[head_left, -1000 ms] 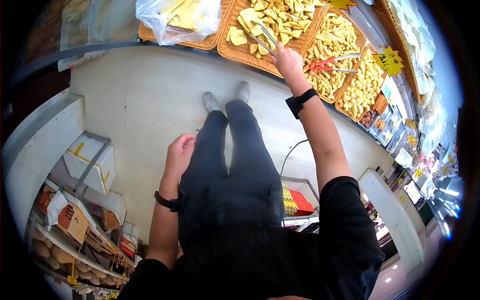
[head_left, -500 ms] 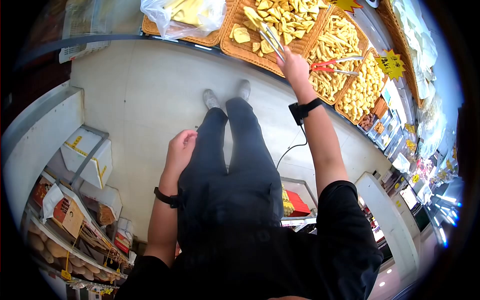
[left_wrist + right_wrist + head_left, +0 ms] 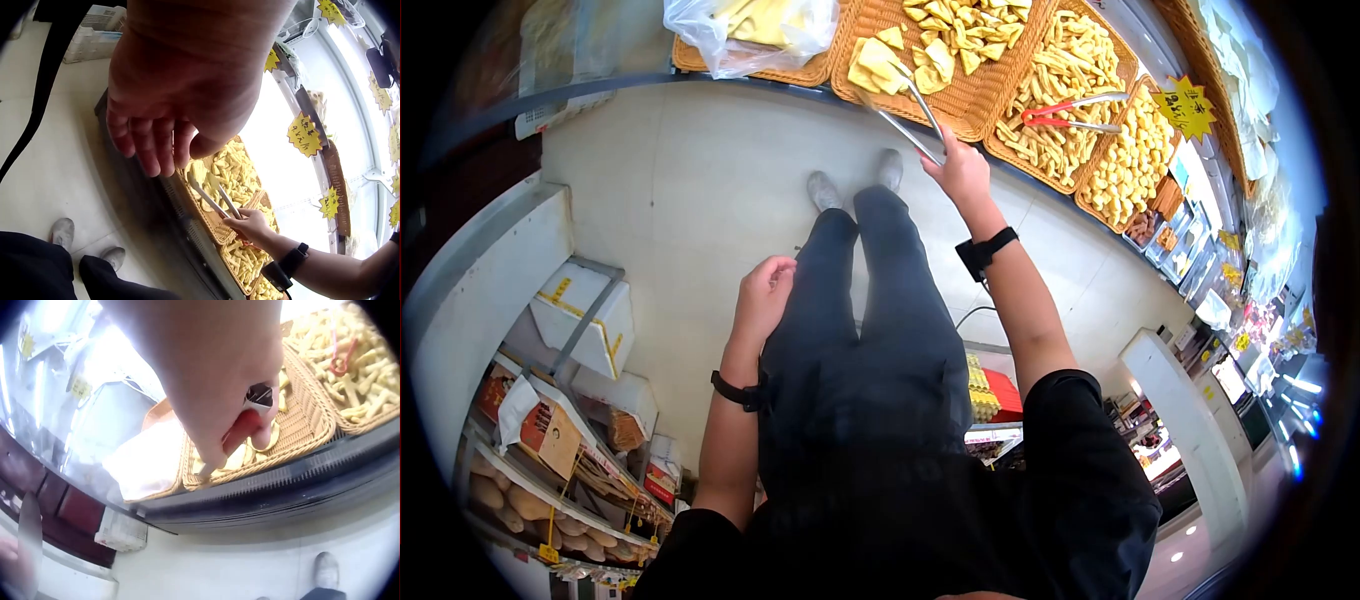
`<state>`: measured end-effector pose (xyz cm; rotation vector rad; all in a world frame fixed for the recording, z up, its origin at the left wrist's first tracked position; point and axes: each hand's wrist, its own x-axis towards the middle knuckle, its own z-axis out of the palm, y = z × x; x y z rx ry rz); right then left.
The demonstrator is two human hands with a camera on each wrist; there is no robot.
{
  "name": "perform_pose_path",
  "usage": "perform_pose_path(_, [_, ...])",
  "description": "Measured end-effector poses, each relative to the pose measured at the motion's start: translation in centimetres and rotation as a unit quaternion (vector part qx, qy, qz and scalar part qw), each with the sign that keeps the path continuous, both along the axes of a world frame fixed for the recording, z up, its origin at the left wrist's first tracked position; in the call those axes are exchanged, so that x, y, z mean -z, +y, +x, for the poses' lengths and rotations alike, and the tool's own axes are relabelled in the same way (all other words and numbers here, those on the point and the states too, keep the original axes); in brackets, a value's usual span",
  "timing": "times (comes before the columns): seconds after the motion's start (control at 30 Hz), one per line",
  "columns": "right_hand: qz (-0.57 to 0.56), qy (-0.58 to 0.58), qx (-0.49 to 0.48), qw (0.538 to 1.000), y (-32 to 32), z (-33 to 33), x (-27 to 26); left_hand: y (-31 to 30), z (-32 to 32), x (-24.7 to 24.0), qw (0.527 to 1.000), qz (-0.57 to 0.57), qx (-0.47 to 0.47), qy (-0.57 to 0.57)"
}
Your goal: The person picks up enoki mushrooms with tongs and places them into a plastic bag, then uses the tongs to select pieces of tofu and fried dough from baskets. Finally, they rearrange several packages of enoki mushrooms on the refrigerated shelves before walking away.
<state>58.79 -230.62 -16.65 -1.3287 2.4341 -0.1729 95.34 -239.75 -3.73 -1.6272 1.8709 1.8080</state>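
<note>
My right hand [image 3: 962, 172] grips metal tongs [image 3: 922, 104] at the front edge of a wicker basket [image 3: 972, 104] of yellow pieces. The tongs' arms are spread, one tip over flat yellow pieces [image 3: 878, 66] at the basket's left front, the other near the rim. In the right wrist view, the right hand [image 3: 231, 412] is curled round the tongs' red part [image 3: 242, 432]; their tips are hard to make out. My left hand [image 3: 766, 292] hangs beside the thigh, holding nothing, its fingers loosely bent, also in the left wrist view [image 3: 181, 106].
Red-handled tongs [image 3: 1060, 112] lie on a basket of yellow sticks [image 3: 1076, 58] to the right, with a basket of small chunks [image 3: 1128, 160] beyond. At the left, a plastic bag [image 3: 745, 40] covers another basket. Shelves with white boxes [image 3: 580, 318] stand at the lower left.
The right hand and its tongs have moved left and toward the body, and the tongs' arms have spread. Flat pieces lie differently at the basket's left front. The left hand has barely moved.
</note>
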Motion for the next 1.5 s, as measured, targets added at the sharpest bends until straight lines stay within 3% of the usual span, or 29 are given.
perform_pose_path(0.1, [-0.008, -0.063, 0.091, 0.994, 0.7, 0.3, -2.7, -0.1, -0.3, -0.1, 1.0, 0.001, 0.007, -0.004])
perform_pose_path(0.2, [0.013, -0.085, 0.131, 0.988, 2.4, -0.5, -2.1, -0.2, -0.6, 0.2, 1.0, 0.004, 0.006, 0.008])
perform_pose_path(0.33, [0.042, -0.05, 0.179, 0.982, 3.1, -0.7, -0.8, -0.5, -1.6, -0.3, 1.0, 0.021, 0.014, 0.005])
perform_pose_path(0.43, [0.078, 0.03, 0.178, 0.981, 2.9, -1.3, -1.0, -0.6, -1.9, -0.2, 0.999, 0.026, 0.023, -0.001])
perform_pose_path(0.63, [0.101, 0.05, 0.157, 0.981, 1.6, -2.6, -0.9, -1.2, -2.3, -0.1, 0.999, 0.017, 0.033, -0.008])
perform_pose_path(0.9, [0.123, -0.047, 0.191, 0.973, 1.9, -7.4, -1.9, -1.5, -2.7, -0.1, 0.999, 0.011, 0.04, -0.011])
perform_pose_path(1.03, [0.094, 0.002, 0.167, 0.981, 3.5, -8.2, -1.9, -1.1, -2.8, 0.0, 0.999, 0.02, 0.048, -0.011])
perform_pose_path(1.13, [0.077, -0.049, 0.193, 0.977, 4.8, -8.0, -2.2, -0.8, -2.9, 0.2, 0.999, 0.02, 0.047, -0.003])
perform_pose_path(1.27, [0.077, 0.01, 0.178, 0.981, 6.4, -6.4, -4.1, -1.2, -2.7, 0.6, 0.998, 0.014, 0.055, 0.004])
perform_pose_path(1.37, [0.083, 0.085, 0.114, 0.986, 8.9, -6.3, -2.2, -1.3, -2.8, 0.6, 0.998, 0.014, 0.056, 0.002])
perform_pose_path(1.5, [0.105, 0.097, 0.095, 0.985, 9.1, -6.3, -0.4, -1.4, -2.9, 0.5, 0.998, 0.018, 0.056, -0.01])
